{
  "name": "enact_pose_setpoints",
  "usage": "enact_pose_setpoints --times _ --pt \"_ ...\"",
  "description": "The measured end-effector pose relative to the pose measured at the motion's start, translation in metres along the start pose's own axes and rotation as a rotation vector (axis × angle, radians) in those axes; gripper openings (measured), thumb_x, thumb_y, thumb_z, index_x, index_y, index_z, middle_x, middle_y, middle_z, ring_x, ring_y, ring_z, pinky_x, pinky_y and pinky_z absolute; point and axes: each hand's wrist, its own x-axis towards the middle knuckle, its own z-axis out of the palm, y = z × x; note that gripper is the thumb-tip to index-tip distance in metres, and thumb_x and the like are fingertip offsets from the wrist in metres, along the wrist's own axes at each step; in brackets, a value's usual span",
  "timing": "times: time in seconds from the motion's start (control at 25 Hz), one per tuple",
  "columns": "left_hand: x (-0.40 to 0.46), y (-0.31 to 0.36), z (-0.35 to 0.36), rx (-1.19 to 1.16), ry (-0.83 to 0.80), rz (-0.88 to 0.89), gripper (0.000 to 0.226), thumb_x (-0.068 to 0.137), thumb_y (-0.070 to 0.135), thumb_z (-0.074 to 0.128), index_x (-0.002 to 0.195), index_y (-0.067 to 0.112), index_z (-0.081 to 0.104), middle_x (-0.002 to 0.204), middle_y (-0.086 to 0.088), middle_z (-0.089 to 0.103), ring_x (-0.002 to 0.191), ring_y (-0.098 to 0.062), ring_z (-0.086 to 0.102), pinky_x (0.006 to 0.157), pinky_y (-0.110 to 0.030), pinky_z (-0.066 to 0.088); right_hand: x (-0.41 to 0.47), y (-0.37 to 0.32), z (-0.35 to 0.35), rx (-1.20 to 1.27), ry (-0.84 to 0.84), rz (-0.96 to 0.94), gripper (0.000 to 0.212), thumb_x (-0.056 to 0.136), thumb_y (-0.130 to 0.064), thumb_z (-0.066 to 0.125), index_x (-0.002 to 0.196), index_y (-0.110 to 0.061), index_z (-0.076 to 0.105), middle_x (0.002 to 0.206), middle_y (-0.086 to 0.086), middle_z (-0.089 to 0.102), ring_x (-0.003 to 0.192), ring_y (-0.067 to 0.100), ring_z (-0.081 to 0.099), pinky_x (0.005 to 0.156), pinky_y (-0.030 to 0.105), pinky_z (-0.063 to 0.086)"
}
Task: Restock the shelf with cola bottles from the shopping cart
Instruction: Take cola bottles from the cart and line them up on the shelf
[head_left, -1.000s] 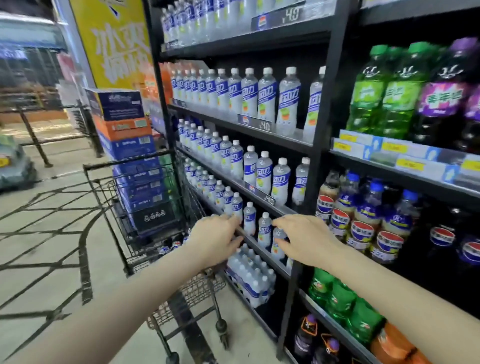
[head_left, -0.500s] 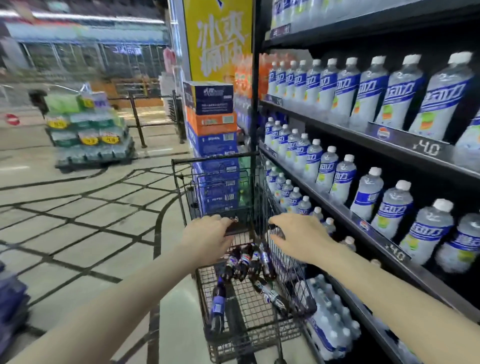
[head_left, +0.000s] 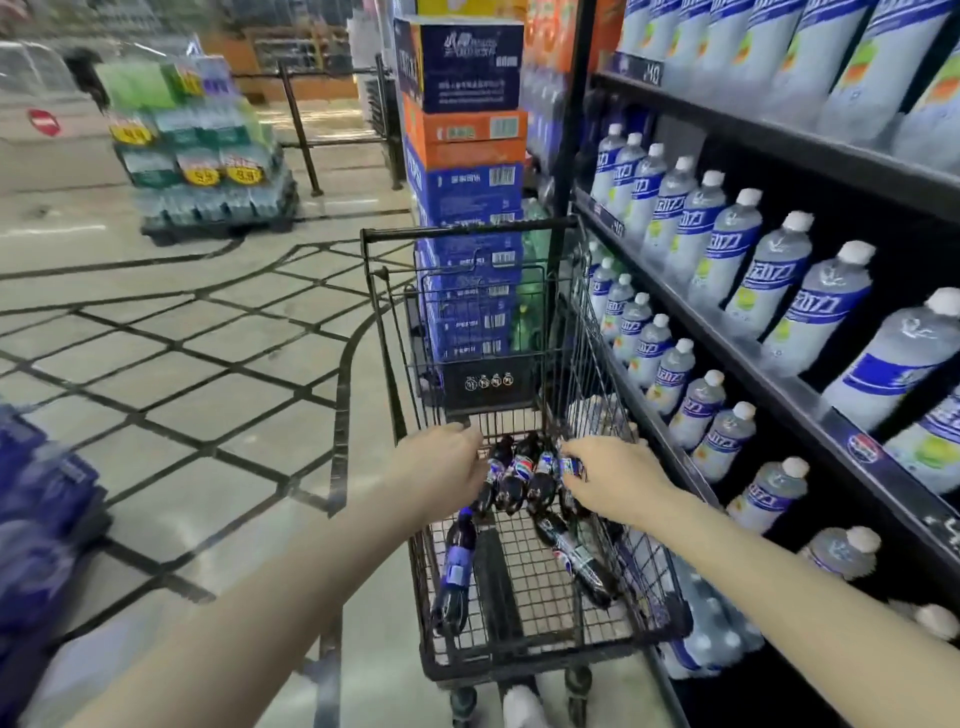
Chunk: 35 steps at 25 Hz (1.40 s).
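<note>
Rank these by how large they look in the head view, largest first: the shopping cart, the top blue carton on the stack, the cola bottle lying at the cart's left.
1. shopping cart
2. top blue carton
3. cola bottle
The carton stands farther off, so true sizes may differ.

Dark cola bottles (head_left: 519, 475) with blue labels lie jumbled in the black wire cart (head_left: 524, 639), just beside the shelf (head_left: 810, 387).

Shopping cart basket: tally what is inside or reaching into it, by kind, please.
Cola bottles: 6 visible; the hands may hide more
Hands: 2 (left hand, right hand)
Total: 8
</note>
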Motion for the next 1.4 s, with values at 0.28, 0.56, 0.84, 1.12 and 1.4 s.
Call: enact_pose_setpoints --times 0.28,0.56,0.84,1.12,1.4 --pt "0.085 -0.015 0.121 -0.047 -0.124 -0.005 0.038 0.095 0.04 0.043 0.122 0.016 0.051 0.114 -0.004 0.062 0.104 -0.025 0.06 0.09 -0.043 0.052 0.098 0.05 0.156 0.004 -0.245 0.061 0.033 0.094 -0.025 0.048 0.125 -0.018 0.053 0.115 0.001 0.064 0.104 0.023 0.062 0.084 0.035 0.052" --pt "0.122 -0.027 0.224 -0.048 -0.261 -0.022 0.034 0.096 0.036 0.04 0.12 0.014 0.049 0.113 -0.007 0.059 0.102 -0.03 0.06 0.081 -0.037 0.051 0.14 0.08 0.307 0.122 -0.373 0.301 0.05 0.087 -0.021 0.057 0.134 -0.02 0.039 0.12 0.007 0.057 0.11 0.027 0.058 0.081 0.033 0.045" --pt "0.134 -0.032 0.275 -0.073 -0.359 -0.01 0.031 0.096 0.034 0.039 0.116 0.013 0.051 0.11 -0.007 0.06 0.101 -0.029 0.06 0.083 -0.04 0.051 0.143 0.091 0.374 0.142 -0.411 0.489 0.065 0.089 -0.037 0.058 0.141 -0.014 0.026 0.125 0.007 0.056 0.109 0.026 0.06 0.084 0.033 0.046" --pt "0.134 -0.027 0.29 -0.173 -0.433 -0.069 0.033 0.096 0.035 0.042 0.12 0.015 0.054 0.121 -0.005 0.06 0.108 -0.025 0.059 0.086 -0.037 0.049 0.144 0.093 0.374 0.203 -0.399 0.539 0.06 0.087 -0.035 0.063 0.135 -0.016 0.033 0.116 0.007 0.062 0.104 0.027 0.063 0.08 0.032 0.045" --pt "0.141 -0.03 0.277 -0.674 -0.549 -0.305 0.057 0.091 0.043 0.056 0.136 0.01 0.042 0.132 -0.007 0.055 0.114 -0.021 0.056 0.096 -0.031 0.046 0.153 0.069 0.311 0.789 -0.25 0.462 0.058 0.071 -0.037 0.079 0.121 -0.024 0.052 0.109 -0.007 0.065 0.099 0.016 0.061 0.083 0.028 0.047"
